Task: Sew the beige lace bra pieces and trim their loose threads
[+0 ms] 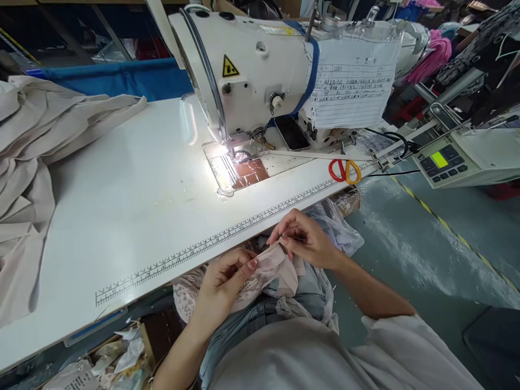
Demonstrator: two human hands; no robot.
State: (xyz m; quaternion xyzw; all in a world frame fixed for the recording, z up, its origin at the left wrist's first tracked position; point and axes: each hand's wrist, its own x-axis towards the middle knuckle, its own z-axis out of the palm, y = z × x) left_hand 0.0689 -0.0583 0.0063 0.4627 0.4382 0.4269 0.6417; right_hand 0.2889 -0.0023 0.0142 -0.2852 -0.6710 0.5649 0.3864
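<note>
A pale pink piece of fabric (270,261) with lace sections hangs between my hands, over my lap at the table's front edge. My left hand (223,281) pinches one edge of it between thumb and fingers. At the other end of that edge, my right hand (304,238) has its fingertips closed on the cloth. Lacy cloth (187,298) spreads below my left hand, partly hidden by it. Beyond my hands stands a white sewing machine (247,70), its lamp lighting the needle area (233,154).
A heap of pale pink fabric (24,141) covers the table's left side. Red and orange handled snips (344,171) lie near the right edge, a phone (291,133) by the machine. A control panel (442,162) juts out at right; a printed ruler (203,244) lines the front edge.
</note>
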